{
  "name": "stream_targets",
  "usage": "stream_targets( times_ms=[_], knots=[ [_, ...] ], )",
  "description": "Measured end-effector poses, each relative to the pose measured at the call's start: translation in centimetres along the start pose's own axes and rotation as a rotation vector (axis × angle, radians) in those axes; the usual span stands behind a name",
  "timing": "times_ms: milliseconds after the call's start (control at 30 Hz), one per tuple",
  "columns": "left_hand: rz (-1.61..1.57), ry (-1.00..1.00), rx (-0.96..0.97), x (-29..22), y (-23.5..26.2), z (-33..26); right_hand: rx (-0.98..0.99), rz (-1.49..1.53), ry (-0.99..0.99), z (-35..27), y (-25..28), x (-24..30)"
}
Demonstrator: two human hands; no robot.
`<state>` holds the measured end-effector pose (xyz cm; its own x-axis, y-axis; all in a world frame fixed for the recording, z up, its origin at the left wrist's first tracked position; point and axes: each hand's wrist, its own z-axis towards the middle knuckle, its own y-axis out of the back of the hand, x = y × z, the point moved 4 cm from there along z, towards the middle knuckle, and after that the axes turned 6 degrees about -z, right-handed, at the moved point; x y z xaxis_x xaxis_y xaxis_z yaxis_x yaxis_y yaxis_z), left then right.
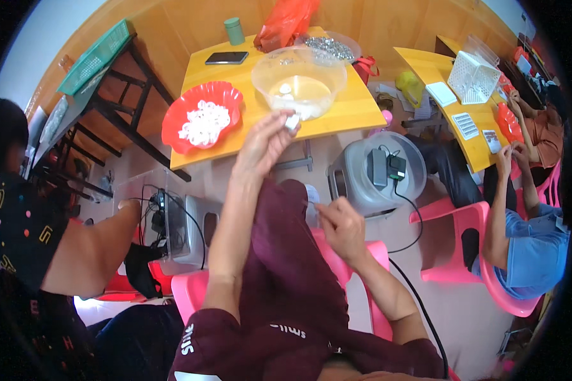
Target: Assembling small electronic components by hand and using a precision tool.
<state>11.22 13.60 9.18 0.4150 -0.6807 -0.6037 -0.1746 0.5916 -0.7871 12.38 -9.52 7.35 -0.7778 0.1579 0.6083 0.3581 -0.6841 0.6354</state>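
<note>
My left hand (265, 141) is raised at the near edge of the yellow table, its fingertips pinching a small white piece (292, 121) just in front of a large clear plastic bowl (265, 77). More white pieces (285, 89) lie inside that bowl. Lower and to the right, over my lap, my right hand (342, 230) is closed in a pinch. Something thin sticks out at its fingertips, too small to name. Left of the clear bowl stands a red scalloped bowl (171, 120) heaped with white ring-like pieces (204, 122).
On the table (251, 136) are a dark phone (227, 58), a green canister (234, 32), a red plastic bag (286, 24) and a dish of small shiny parts (329, 47). A clear tub (416, 166) with black adapters stands right. People sit on both sides.
</note>
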Motion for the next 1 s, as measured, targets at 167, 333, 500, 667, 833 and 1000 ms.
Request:
stream_targets(
  times_ms=[167,333,500,667,833,1000],
  knots=[
    [-0.431,0.125,-0.088,7.7,0.4,-8.0,-0.131,0.17,-0.085,0.4,1.2,-1.1],
    [-0.498,0.093,-0.149,7.7,-0.7,-10.1,-0.142,0.156,-0.085,0.1,1.3,0.0],
    [-0.575,0.138,-0.174,8.4,-0.8,-10.8,-0.176,0.182,-0.042,-0.4,1.6,-0.3],
    [-0.61,0.203,-0.183,10.2,-0.6,-10.7,-0.185,0.19,-0.02,-0.1,1.7,0.3],
    [-0.425,0.161,-0.127,11.2,-0.9,-10.6,-0.185,0.184,0.005,0.2,1.4,0.1],
    [-0.245,0.118,-0.149,10.5,-2.8,-10.7,-0.191,0.15,0.0,0.1,1.5,-0.2]
  ],
)
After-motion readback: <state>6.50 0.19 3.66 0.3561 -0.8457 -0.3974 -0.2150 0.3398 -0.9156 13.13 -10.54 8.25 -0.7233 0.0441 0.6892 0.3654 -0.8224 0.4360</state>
